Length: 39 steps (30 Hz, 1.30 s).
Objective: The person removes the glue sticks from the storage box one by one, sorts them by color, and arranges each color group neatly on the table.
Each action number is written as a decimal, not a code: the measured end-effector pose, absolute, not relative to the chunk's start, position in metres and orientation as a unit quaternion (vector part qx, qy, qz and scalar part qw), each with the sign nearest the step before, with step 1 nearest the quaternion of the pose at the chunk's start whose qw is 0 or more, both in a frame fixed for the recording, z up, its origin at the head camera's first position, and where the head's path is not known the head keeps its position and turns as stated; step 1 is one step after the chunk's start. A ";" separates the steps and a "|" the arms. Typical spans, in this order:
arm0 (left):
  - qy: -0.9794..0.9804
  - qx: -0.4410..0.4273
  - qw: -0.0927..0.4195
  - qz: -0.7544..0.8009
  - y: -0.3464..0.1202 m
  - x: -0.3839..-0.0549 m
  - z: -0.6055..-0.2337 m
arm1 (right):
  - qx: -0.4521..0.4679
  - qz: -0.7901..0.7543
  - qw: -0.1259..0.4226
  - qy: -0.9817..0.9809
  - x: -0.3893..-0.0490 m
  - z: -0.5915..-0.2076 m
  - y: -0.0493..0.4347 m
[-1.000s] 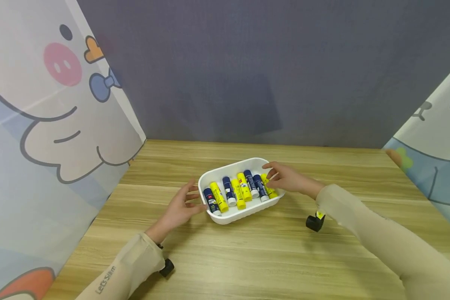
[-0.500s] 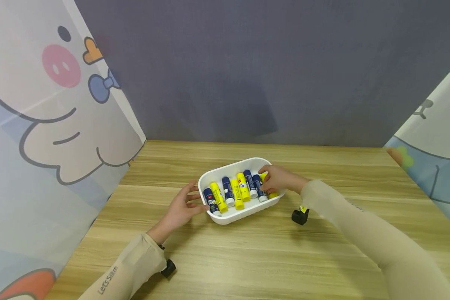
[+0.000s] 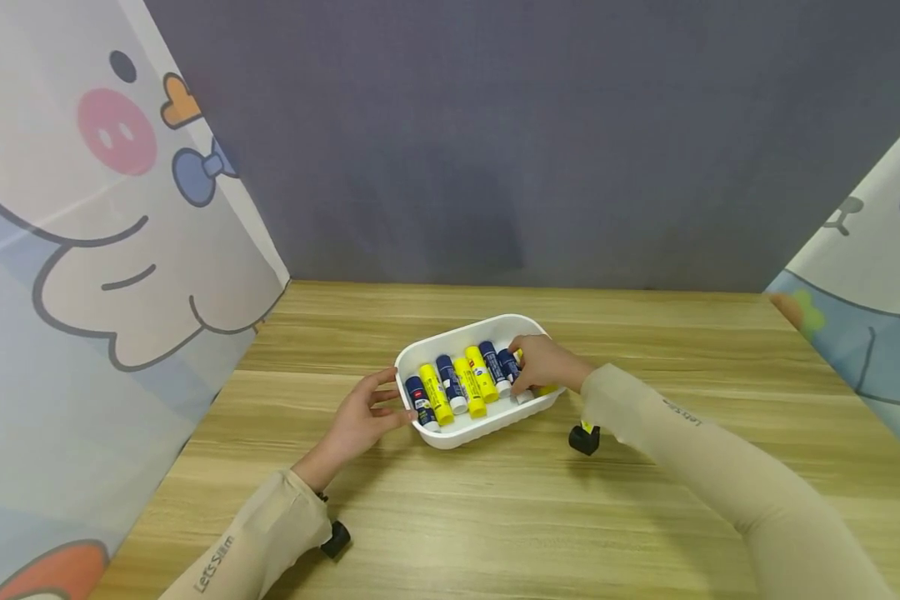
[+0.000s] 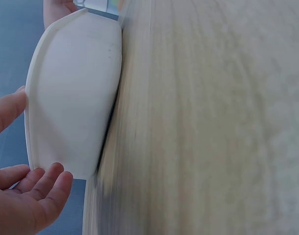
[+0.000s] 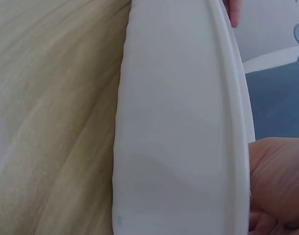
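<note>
A white plastic tray [image 3: 461, 439] on the table holds a row of blue and yellow glue sticks [image 3: 469, 386]. My left hand [image 3: 363, 414] touches the tray's left end, its fingers loosely bent; the left wrist view shows the fingertips [image 4: 61, 188] against the outer wall. My right hand [image 3: 543, 363] reaches over the right rim into the tray. Its fingers curl round a blue glue stick [image 3: 507, 363] with a white cap, forefinger near one end and thumb near the other. A yellow glue stick [image 3: 546, 389] lies partly hidden below this hand.
The wood-grain table [image 3: 450, 517] stretches in front of and beside the tray. A dark grey panel [image 3: 450, 150] stands along its far edge. Cartoon-printed sheets [image 3: 120, 267] hang at the sides. A small black wrist camera [image 3: 584, 439] hangs below the right sleeve.
My right hand has moved left and down into the tray, closing its fingers at the blue glue stick. Several sticks have shifted slightly left. The left hand and tray have hardly moved.
</note>
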<state>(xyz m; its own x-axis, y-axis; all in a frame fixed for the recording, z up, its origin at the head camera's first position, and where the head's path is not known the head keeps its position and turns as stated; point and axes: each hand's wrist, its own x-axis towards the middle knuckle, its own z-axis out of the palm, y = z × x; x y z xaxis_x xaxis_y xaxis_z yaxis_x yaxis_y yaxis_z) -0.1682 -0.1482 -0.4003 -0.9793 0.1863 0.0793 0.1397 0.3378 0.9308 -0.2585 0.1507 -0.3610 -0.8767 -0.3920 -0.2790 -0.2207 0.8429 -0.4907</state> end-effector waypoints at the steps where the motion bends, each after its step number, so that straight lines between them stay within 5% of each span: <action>1: 0.819 0.100 0.020 0.565 -0.148 -0.168 -0.400 | -0.160 -0.233 0.188 0.941 -0.258 -0.361 0.150; 18: 0.819 0.095 0.022 0.565 -0.150 -0.169 -0.401 | -0.131 -0.395 0.248 0.875 -0.266 -0.367 0.164; 39: 0.801 0.087 0.037 0.592 -0.150 -0.171 -0.403 | -0.117 -0.544 0.225 0.800 -0.264 -0.359 0.179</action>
